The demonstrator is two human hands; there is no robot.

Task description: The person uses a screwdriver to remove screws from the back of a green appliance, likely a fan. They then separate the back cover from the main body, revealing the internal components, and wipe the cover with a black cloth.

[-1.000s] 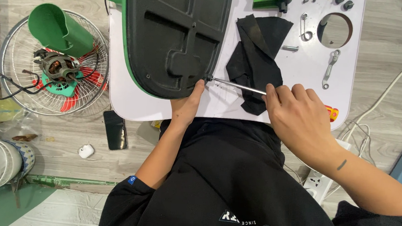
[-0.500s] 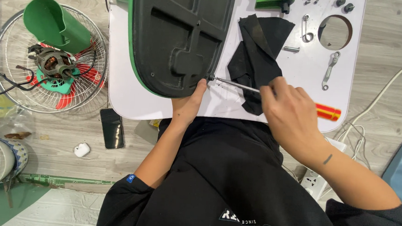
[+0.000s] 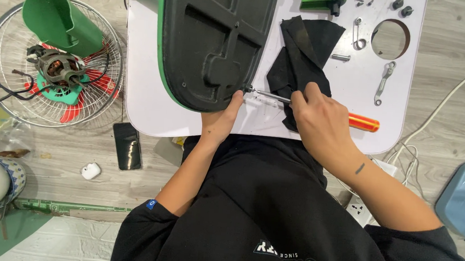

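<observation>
Against black base [image 3: 212, 36], screwdriver [image 3: 321, 109] tip, seemingly.

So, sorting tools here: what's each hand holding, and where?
Right hand grips the screwdriver by its handle; left hand steadies the fan base at its edge.

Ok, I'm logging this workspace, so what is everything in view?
fan base: 1, black underside with green rim, on white table
white table: 1, centre
screwdriver: 1, orange handle, tip at base edge
black cloth: 1, right of base
fan guard: 1, wire, on floor left
motor: 1, on guard
green housing: 1, on guard
phone: 1, black, on floor
power strip: 1, white, floor right
left hand: steadies base
right hand: grips screwdriver
</observation>
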